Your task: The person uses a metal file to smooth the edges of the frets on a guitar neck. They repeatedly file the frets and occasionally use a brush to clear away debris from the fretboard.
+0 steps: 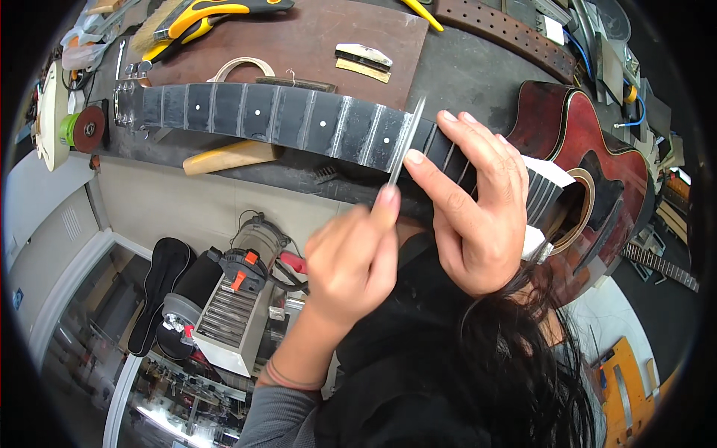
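An acoustic guitar with a dark red body [635,168] lies across the bench, its neck [287,119] stretching left. Pale dusty marks line several metal frets on the dark fingerboard. My left hand [351,257], slightly blurred, is closed around the near end of a thin metal file [416,123]. That file lies across the fingerboard, along a fret near the body. Just right of it, my right hand [485,201] rests over the neck with fingers stretched out. Its thumb tip is beside the file. Dark strands cover part of my right forearm.
A wooden block [231,157] sits beneath the neck. Behind it are a brown board [321,37], a yellow-handled tool [202,19] and a drilled brown bar [508,33]. White sheeting [541,168] borders the soundhole. Below the bench edge stands a machine with a hose [258,254].
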`<move>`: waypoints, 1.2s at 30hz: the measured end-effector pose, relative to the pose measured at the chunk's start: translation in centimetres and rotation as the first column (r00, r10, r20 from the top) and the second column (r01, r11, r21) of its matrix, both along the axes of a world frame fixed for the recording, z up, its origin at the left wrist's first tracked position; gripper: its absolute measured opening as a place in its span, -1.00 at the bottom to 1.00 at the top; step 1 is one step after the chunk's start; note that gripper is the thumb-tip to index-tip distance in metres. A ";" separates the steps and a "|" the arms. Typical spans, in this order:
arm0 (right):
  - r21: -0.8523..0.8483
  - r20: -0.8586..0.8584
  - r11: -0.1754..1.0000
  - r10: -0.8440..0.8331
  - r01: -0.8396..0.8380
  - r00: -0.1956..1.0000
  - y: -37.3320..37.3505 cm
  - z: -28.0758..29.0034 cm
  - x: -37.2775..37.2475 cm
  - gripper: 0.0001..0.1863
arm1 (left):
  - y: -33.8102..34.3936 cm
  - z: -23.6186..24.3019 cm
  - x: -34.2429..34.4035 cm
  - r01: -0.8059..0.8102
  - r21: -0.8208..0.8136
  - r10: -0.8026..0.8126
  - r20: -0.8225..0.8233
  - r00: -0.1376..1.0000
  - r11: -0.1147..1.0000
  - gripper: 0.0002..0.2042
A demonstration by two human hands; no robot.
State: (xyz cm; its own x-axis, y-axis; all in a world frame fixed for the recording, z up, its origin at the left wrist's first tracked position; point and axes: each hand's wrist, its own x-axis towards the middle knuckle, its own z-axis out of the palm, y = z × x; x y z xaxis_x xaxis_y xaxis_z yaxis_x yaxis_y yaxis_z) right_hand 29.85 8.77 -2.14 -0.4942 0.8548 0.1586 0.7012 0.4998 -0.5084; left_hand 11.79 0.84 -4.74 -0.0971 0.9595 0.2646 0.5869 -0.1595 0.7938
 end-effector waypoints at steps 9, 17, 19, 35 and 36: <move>-0.004 -0.006 1.000 -0.014 0.014 1.000 0.0 0.1 -0.2 -0.44 | 3.1 0.1 0.4 0.015 0.006 -0.016 0.084 0.996 1.000 -0.57; -0.017 -0.011 1.000 -0.010 0.010 1.000 0.0 0.3 -0.3 -0.42 | 0.4 1.1 -0.3 0.016 -0.042 -0.018 -0.046 0.999 0.999 -0.53; -0.036 -0.017 0.999 -0.004 0.004 1.000 0.0 0.8 -0.5 -0.36 | 2.4 0.5 0.0 0.004 -0.021 -0.002 0.073 0.997 1.000 -0.51; -0.040 -0.002 0.998 0.058 -0.058 0.998 0.4 0.8 0.4 -0.32 | -3.6 -0.2 -0.6 -0.007 0.009 0.007 0.008 1.000 1.000 -0.61; -0.035 0.006 0.997 0.063 -0.063 0.998 0.4 0.8 0.4 -0.32 | -4.1 0.1 -0.8 -0.003 -0.016 0.003 0.003 1.000 1.000 -0.65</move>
State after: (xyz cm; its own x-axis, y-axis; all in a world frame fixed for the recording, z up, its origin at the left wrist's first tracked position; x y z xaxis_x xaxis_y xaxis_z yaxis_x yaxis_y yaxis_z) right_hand 30.22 9.14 -1.37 -0.5481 0.8269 0.1257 0.6724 0.5250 -0.5217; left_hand 10.99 -3.27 -4.68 -0.1006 0.9634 0.2487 0.5848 -0.1449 0.7981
